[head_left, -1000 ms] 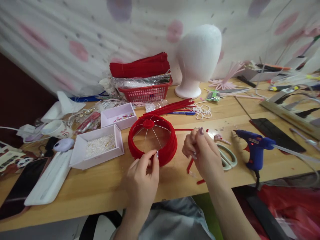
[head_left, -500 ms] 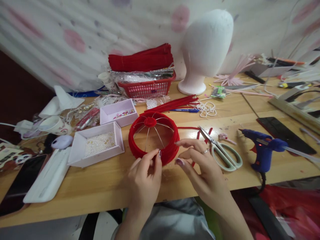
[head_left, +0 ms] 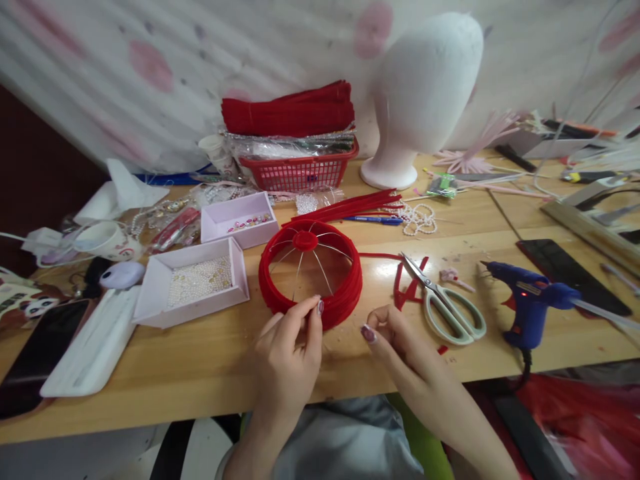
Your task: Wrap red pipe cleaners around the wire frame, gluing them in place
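Observation:
A round, domed wire frame (head_left: 345,287), wrapped in red fuzzy chenille stems, stands on the table with bare wire spokes running to a red centre disc (head_left: 305,241). My left hand (head_left: 290,353) pinches thumb and forefinger together at its near rim; the exact grip is partly hidden. Just right of the frame, apart from it, my right hand (head_left: 400,347) has its fingers curled in toward the thumb. Whatever lies between those fingertips is hidden. Scissors (head_left: 453,310) with pale green handles lie beside bent red stem pieces (head_left: 410,293), right of the frame.
A blue glue gun (head_left: 527,300) with a lit red light stands at right, near a black phone (head_left: 573,277). Boxes of pearls (head_left: 240,267) and gems (head_left: 205,223) sit left. Behind are a red basket (head_left: 300,175), a white foam head (head_left: 425,87) and loose red stems (head_left: 350,205).
My right hand has drawn back from the frame's right side toward me, and its fingers have curled in. A small red scrap now shows near the scissors. My left hand stays at the rim.

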Available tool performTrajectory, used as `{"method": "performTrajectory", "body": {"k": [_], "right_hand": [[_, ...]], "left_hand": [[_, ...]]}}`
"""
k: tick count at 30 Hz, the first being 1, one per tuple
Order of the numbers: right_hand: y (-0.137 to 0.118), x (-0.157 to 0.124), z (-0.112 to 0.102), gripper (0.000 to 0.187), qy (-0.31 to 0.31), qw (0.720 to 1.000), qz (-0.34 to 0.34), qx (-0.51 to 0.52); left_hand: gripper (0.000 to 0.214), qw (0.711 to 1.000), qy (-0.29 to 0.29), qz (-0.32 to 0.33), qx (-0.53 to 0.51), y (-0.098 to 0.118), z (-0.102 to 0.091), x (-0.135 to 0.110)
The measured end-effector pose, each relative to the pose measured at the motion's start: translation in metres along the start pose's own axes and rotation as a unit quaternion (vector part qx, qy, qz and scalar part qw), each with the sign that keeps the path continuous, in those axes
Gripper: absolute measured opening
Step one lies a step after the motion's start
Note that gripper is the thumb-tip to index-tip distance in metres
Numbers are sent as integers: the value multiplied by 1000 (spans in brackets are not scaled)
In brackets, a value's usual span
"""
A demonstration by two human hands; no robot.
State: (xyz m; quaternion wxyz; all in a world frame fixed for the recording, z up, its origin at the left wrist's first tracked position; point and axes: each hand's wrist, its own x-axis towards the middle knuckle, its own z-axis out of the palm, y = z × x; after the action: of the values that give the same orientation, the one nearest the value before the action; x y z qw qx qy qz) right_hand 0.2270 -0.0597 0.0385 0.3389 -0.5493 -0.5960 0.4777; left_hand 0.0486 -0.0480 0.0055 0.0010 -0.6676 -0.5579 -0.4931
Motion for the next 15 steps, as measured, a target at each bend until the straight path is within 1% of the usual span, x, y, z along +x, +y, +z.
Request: {"method": "performTrajectory", "body": {"k": [2,4,5,6,7,9,10,12,14,15], "right_hand": [[2,-4,-4,36,9,996,39,-76],[5,-3,-4,44,30,989,63,-132],[6,-1,-3,45,26,985,63,-160],[7,1,-1,41,7,981,54,-185],[7,3,1,37,-25,978,36,-202],[3,6,6,38,-81,975,-23,-205],[-1,6,8,40,-89,975,-63,-193],[-9,4,11,36,-59,972,-150,-174],[-17,0,11,28,-10,958,-227,-173],[-20,-2,11,25,6,951,-256,-172]], "left_hand": [[13,1000,0,-3,-4,-1,1,0],[13,1000,1,-3,-7,-1,1,0],[14,1000,-1,-2,-8,-2,0,0],[15,1000,-5,-2,-10,-2,0,0],[17,1000,-14,-2,-10,-2,-1,0],[22,999,-35,4,-7,-4,-3,0],[25,999,-44,6,-6,-4,-5,-1],[30,998,-54,8,-12,-6,-7,-4],[36,998,-52,-1,-28,-7,-11,-7],[38,998,-49,-6,-38,-8,-13,-9]]}}
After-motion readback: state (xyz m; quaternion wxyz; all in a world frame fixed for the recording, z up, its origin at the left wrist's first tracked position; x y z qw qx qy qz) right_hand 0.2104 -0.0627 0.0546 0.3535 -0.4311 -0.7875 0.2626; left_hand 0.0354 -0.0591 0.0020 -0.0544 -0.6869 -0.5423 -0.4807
